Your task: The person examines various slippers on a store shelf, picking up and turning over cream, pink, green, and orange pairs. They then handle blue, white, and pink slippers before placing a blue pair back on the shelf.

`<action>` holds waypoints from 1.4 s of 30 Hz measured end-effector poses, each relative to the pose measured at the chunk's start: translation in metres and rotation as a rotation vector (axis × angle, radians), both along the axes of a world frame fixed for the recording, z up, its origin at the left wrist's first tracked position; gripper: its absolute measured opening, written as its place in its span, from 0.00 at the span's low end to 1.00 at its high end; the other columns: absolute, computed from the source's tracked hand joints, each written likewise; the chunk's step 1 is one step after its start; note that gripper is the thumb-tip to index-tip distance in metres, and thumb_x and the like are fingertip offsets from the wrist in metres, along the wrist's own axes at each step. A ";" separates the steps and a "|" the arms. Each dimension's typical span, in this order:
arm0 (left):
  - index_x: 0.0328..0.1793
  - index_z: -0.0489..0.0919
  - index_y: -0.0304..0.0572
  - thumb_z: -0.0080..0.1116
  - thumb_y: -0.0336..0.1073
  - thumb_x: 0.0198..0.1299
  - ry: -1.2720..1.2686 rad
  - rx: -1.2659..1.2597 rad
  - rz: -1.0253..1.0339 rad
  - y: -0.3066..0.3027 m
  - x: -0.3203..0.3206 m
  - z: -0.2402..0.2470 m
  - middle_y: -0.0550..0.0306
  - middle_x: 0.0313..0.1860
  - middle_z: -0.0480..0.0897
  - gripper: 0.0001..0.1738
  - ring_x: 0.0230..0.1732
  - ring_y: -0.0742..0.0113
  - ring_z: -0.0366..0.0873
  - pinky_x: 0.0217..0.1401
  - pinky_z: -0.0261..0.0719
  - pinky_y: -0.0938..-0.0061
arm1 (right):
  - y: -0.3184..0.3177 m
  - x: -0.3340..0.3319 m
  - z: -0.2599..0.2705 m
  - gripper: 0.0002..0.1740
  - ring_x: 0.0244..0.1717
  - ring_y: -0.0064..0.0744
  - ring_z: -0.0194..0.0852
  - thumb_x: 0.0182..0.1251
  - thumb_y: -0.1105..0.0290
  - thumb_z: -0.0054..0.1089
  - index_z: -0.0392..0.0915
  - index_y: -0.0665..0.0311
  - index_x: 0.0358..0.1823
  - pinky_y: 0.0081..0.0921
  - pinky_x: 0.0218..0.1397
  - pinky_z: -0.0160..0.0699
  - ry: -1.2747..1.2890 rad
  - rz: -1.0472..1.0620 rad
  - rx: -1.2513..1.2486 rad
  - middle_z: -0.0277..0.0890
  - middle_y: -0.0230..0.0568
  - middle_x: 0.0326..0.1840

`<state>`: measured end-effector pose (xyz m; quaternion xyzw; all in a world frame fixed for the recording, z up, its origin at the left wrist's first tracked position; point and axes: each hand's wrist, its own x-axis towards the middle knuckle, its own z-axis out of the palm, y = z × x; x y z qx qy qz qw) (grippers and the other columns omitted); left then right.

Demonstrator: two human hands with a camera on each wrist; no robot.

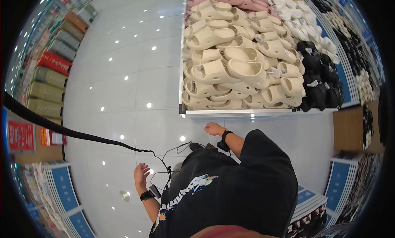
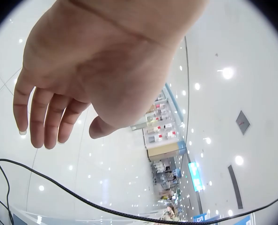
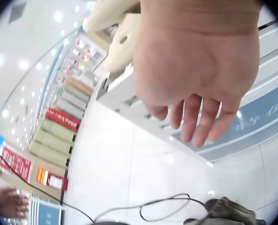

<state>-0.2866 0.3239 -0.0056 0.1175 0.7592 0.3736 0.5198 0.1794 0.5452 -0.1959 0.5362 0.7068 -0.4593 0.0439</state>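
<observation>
My left hand [image 1: 141, 174] hangs over the shiny tiled floor, away from the shelves. The left wrist view shows its palm [image 2: 97, 65] and loosely bent fingers with nothing in them. My right hand [image 1: 214, 129] hangs just in front of a white display stand [image 1: 242, 112], fingers relaxed, holding nothing; the right wrist view shows its palm [image 3: 195, 65] in front of the stand's blue side panel [image 3: 265, 119]. Beige slip-on clogs [image 1: 242, 69] lie in a high pile on that stand. Each wrist wears a black strap.
Pink [image 1: 230, 1], white [image 1: 296, 16] and black clogs [image 1: 314, 73] lie beside the beige ones. A black cable [image 1: 82, 133] crosses on the left and loops near my shoes [image 3: 225, 211]. Shelves with boxes [image 1: 49, 85] line the left side; a brown carton [image 1: 349, 125] stands right.
</observation>
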 end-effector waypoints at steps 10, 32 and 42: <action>0.57 0.81 0.38 0.51 0.55 0.76 0.020 -0.087 -0.506 0.193 -0.067 -0.037 0.52 0.48 0.86 0.25 0.48 0.62 0.85 0.48 0.81 0.65 | 0.037 0.010 0.178 0.17 0.43 0.48 0.88 0.66 0.57 0.63 0.87 0.64 0.42 0.40 0.50 0.84 0.104 -0.231 0.197 0.88 0.50 0.41; 0.54 0.81 0.40 0.53 0.44 0.78 0.086 0.245 -0.434 0.262 0.134 -0.015 0.56 0.45 0.86 0.15 0.44 0.68 0.85 0.45 0.81 0.73 | 0.241 0.190 0.340 0.15 0.42 0.42 0.88 0.44 0.63 0.71 0.92 0.56 0.36 0.48 0.64 0.71 -0.827 0.402 0.534 0.89 0.39 0.39; 0.55 0.81 0.39 0.54 0.44 0.77 0.089 0.284 -0.272 0.231 0.171 0.001 0.55 0.46 0.87 0.16 0.45 0.67 0.85 0.45 0.82 0.73 | 0.258 0.201 0.378 0.22 0.43 0.49 0.89 0.59 0.54 0.61 0.91 0.60 0.48 0.41 0.42 0.86 -0.641 0.386 0.398 0.89 0.49 0.47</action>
